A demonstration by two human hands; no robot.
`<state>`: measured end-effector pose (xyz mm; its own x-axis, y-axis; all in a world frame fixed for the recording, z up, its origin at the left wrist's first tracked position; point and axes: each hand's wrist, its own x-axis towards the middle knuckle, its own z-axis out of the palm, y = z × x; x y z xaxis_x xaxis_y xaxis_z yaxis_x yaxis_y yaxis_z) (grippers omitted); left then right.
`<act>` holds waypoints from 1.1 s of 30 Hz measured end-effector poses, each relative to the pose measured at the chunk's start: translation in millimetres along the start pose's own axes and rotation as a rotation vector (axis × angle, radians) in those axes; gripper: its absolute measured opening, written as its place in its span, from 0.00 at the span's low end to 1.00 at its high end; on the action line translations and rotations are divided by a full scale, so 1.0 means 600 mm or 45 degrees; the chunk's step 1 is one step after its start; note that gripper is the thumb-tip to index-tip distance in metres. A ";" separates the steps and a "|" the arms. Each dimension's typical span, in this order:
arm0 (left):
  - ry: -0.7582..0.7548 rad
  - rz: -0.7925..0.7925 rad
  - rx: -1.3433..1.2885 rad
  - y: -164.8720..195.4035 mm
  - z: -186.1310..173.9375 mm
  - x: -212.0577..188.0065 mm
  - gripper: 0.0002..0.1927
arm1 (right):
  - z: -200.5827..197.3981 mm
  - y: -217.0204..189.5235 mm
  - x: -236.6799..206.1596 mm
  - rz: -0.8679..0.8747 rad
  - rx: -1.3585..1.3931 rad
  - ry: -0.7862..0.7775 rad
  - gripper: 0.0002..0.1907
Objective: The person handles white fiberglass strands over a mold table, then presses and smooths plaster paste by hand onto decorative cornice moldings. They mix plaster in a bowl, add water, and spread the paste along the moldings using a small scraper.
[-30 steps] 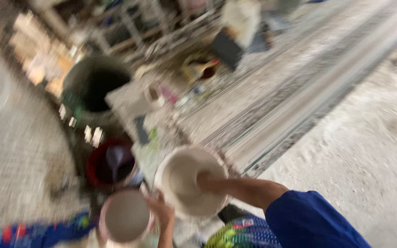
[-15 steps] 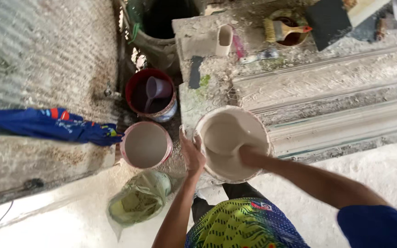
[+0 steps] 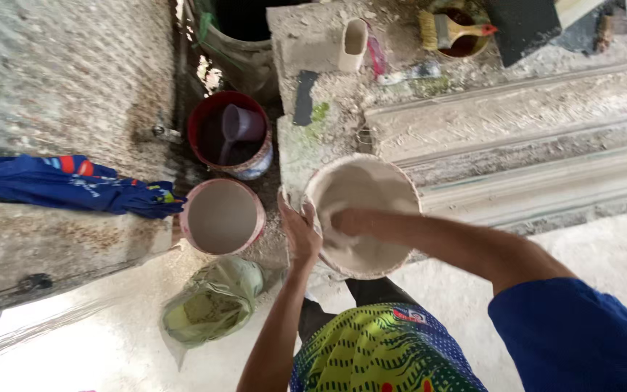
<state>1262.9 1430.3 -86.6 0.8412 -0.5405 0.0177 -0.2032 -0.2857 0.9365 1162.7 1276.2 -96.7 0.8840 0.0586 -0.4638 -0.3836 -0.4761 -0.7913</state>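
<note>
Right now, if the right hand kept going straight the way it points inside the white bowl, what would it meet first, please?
The right hand points leftward inside the white bowl. It would probably meet the bowl's near-left wall first, where the left hand grips the rim outside; depth is unclear.

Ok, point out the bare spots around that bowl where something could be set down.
The pale floor right of the white bowl, below the long moulding, looks bare. So does the slab between the black strip and the beige cup. Left is crowded: pink bucket, red bucket and green bag. The left hand grips the rim; the right hand is inside.
</note>
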 end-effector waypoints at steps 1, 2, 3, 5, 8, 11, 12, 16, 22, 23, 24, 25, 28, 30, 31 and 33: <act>-0.075 -0.175 0.000 0.005 -0.001 0.000 0.37 | -0.032 0.008 0.003 0.021 -0.011 0.049 0.08; -0.155 -0.348 0.006 0.010 -0.003 -0.001 0.39 | -0.064 0.012 0.010 0.040 -0.006 0.127 0.08; -0.169 -0.404 -0.022 0.016 -0.004 -0.002 0.38 | -0.090 0.017 -0.002 0.073 -0.003 0.214 0.08; -0.204 -0.517 -0.064 0.024 -0.007 -0.005 0.38 | -0.106 0.027 -0.029 0.146 0.008 0.382 0.08; -0.042 -0.051 -0.165 0.025 -0.010 -0.013 0.35 | -0.029 0.022 -0.099 0.245 -0.056 0.438 0.08; -0.055 -0.117 -0.158 0.014 -0.005 -0.019 0.34 | 0.101 0.000 -0.112 0.173 -0.036 0.322 0.08; -0.049 -0.093 -0.231 0.008 -0.003 -0.020 0.34 | 0.122 -0.001 -0.113 0.113 0.002 0.326 0.08; -0.039 -0.026 -0.337 -0.015 0.010 -0.015 0.36 | 0.082 0.009 -0.062 0.093 0.083 0.624 0.08; -0.006 -0.103 -0.368 -0.046 0.022 -0.002 0.41 | 0.007 -0.023 0.043 0.186 0.192 0.799 0.08; 0.005 -0.095 -0.371 -0.047 0.022 -0.001 0.42 | 0.028 -0.030 0.053 0.148 0.187 0.715 0.08; 0.013 -0.090 -0.378 -0.050 0.022 -0.001 0.43 | 0.056 -0.035 0.049 0.088 0.166 0.565 0.08; 0.025 -0.086 -0.388 -0.052 0.022 -0.001 0.43 | 0.078 -0.038 0.036 0.038 0.148 0.428 0.08; 0.006 -0.052 -0.375 -0.052 0.019 -0.005 0.46 | 0.096 -0.021 -0.050 -0.009 0.087 0.073 0.08; -0.030 -0.064 -0.370 -0.046 0.016 -0.007 0.46 | 0.064 -0.001 -0.087 0.060 0.066 0.003 0.08; -0.045 -0.092 -0.382 -0.042 0.015 -0.007 0.45 | 0.044 0.006 -0.088 0.088 0.059 0.023 0.08; -0.046 -0.098 -0.344 -0.036 0.012 -0.007 0.44 | -0.002 0.013 -0.066 0.138 0.093 0.157 0.08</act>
<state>1260.1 1432.7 -109.3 0.8298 -0.5543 -0.0651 0.0055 -0.1084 0.9941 1125.3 1269.3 -84.1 0.8609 -0.0996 -0.4989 -0.4925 -0.4087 -0.7683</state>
